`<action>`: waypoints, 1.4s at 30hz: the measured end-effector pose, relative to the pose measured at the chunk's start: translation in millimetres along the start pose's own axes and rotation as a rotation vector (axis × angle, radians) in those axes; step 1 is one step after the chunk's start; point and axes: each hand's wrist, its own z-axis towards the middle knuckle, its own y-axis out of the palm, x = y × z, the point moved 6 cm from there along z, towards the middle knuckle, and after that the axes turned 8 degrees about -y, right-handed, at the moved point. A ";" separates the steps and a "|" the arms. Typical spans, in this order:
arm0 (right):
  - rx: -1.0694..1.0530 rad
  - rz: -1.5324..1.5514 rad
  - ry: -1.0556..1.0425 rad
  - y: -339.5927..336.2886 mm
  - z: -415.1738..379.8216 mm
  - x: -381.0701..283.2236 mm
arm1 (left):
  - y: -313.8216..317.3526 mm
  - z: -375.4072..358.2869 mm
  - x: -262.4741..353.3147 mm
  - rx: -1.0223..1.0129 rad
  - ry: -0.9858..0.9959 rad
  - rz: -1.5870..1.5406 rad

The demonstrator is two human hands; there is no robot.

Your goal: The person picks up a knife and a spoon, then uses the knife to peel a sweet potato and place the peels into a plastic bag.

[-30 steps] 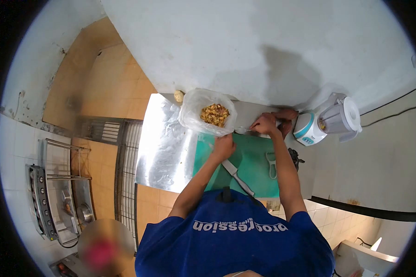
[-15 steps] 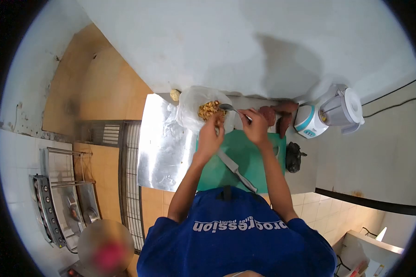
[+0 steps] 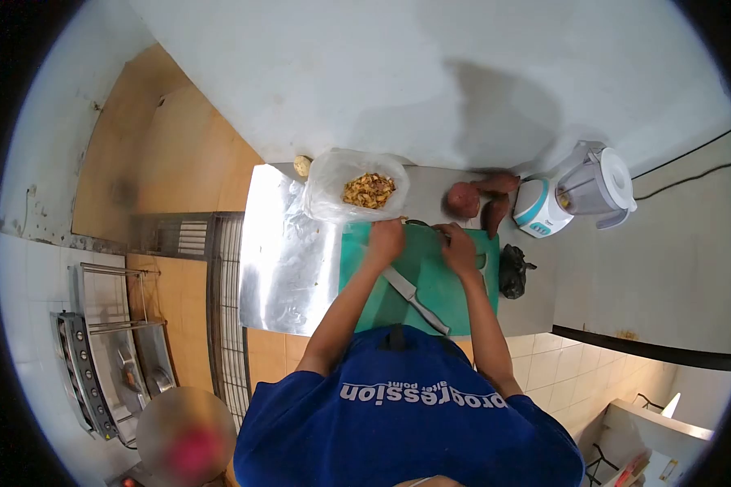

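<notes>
My right hand [image 3: 460,250] is closed around the handle of a metal spoon [image 3: 417,222], low over the far edge of a green cutting board [image 3: 463,300]. Close to the spoon's bowl, my left hand [image 3: 387,238] has its fingers curled together; whatever they pinch is too small to make out. Just beyond it, a whitish plastic bag [image 3: 326,195] stands with its mouth spread, holding chopped yellow-brown pieces [image 3: 369,191]. A knife [image 3: 415,299] with a grey handle lies slantwise on the board, between my forearms.
Several reddish-brown tubers [image 3: 464,200] lie beyond the board, beside a white and teal blender [image 3: 536,209]. A knotted black bag [image 3: 514,272] sits right of the board. One pale round piece [image 3: 302,165] rests by the wall, on the steel table [image 3: 288,268].
Both hands have drawn back from the bag toward me, down to the board's far edge. The spoon has left the chopped pieces and come along with my right hand.
</notes>
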 end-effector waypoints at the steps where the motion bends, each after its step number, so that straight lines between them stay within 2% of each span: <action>1: -0.003 -0.025 -0.062 -1.6 3.9 -6.4 | 1.5 0.9 -4.5 0.091 0.037 0.020; 2: -0.008 -0.048 -0.123 -2.1 7.9 -13.0 | 3.0 -0.2 -9.8 0.181 0.072 0.041; 6: -0.109 -0.162 -0.165 7.7 29.7 -7.5 | -7.8 -13.9 -17.3 0.206 0.112 0.011; 9: -0.007 -0.172 -0.116 1.3 39.9 -6.4 | -8.3 -17.0 -26.8 0.148 0.061 -0.048; 11: -0.151 -0.106 -0.109 2.7 43.1 -12.8 | -5.6 -18.0 -30.9 0.130 0.067 -0.050; 12: -0.153 -0.107 -0.115 5.6 43.3 -9.6 | -7.1 -18.5 -30.5 0.136 0.063 -0.051; 15: -0.098 -0.136 -0.115 10.7 41.8 1.0 | -1.2 -18.1 -25.1 0.096 0.058 -0.005; 17: 0.045 0.067 -0.058 10.8 41.4 11.1 | 9.7 -18.7 -23.1 0.059 0.042 0.057; 20: 0.089 -0.035 -0.027 11.3 38.5 15.7 | 31.7 -23.2 -19.9 0.083 -0.032 0.238; 24: 0.149 -0.002 -0.051 12.9 39.7 14.0 | 23.5 -32.2 2.7 -0.021 -0.033 0.126; 26: 0.040 -0.054 -0.040 19.1 41.9 11.4 | 24.8 -31.1 5.3 -0.033 -0.067 0.157; 30: -0.047 -0.187 -0.001 33.2 29.8 4.9 | 31.8 -28.9 3.7 -0.025 -0.074 0.200; 36: 0.002 -0.065 -0.024 36.0 25.6 3.2 | 29.8 -34.5 5.7 -0.035 -0.065 0.182; 39: -0.036 0.120 0.020 37.5 34.6 29.1 | 18.2 -33.8 13.7 -0.061 -0.054 0.171; 41: -0.136 0.403 0.104 40.2 37.8 44.5 | 5.7 -34.6 25.5 0.017 0.015 0.059; 42: -0.139 0.401 0.101 28.9 40.2 35.6 | -0.6 -35.1 30.9 0.020 0.012 0.057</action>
